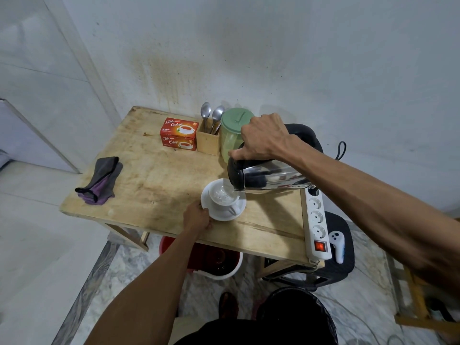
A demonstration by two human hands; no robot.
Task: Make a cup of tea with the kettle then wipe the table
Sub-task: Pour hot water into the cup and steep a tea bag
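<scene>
table [154, 185] centre open, cloth [100, 180] left, clutter behind

My right hand [263, 138] grips the steel kettle [268, 178], tipped so water runs into the white cup [224, 196] on its saucer [222, 212]. My left hand [196, 217] pinches the saucer's near rim. Further back on the wooden worktop [159, 185] there's a red tea box [178, 134], spoons in a wooden holder [208, 141], a green-lidded jar [232, 131], and a grey-purple cloth [102, 180] off left.
</scene>
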